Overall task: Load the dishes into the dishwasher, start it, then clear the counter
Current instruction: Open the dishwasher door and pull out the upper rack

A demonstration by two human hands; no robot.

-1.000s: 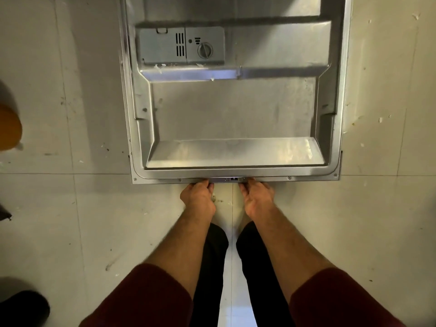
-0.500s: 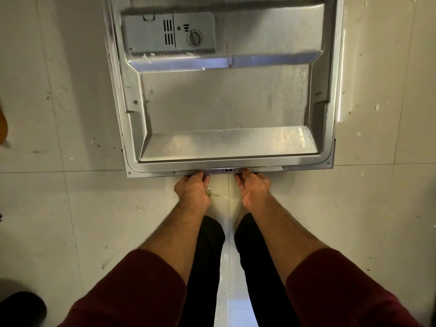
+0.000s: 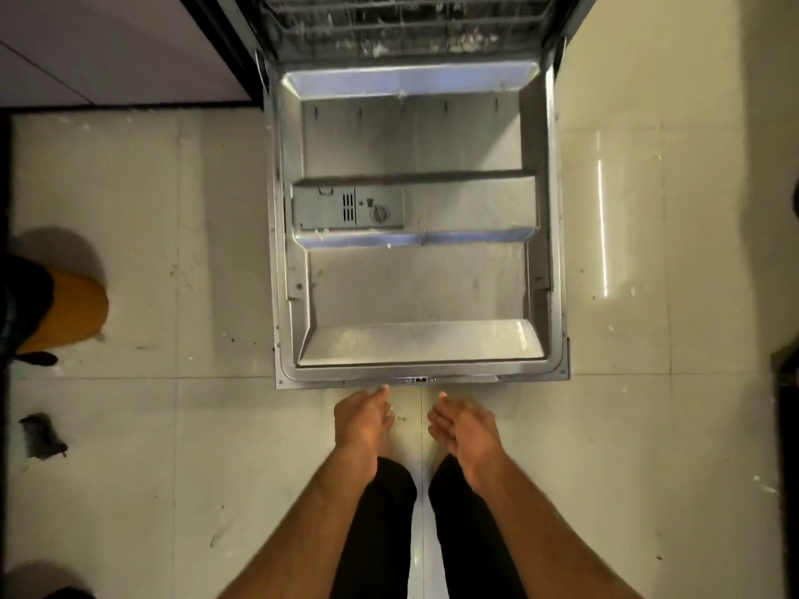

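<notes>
- now: left hand (image 3: 363, 419) and right hand (image 3: 465, 428) hover side by side just off the door's near edge, both with fingers relaxed and holding nothing; left fingertips look closest to the edge, whether touching cannot be told.
- door (image 3: 417, 291) lies flat and fully down, straight ahead of the hands; its long axis runs away from the person toward the tub.
- detergent cup (image 3: 348, 208) sits mid-door, left of centre, lid down.
- rack (image 3: 402, 25) shows at the far end, beyond the door, inside the tub; contents too blurred to read.
- key relation: rack lies dead ahead past the whole door, well apart from either hand; hands about equally near, so either could reach.
- judgement: opening step appears done; no dishes in view, loading not yet begun.
- floor (image 3: 138, 447): pale tiles, an orange object (image 3: 65, 311) far left.
</notes>
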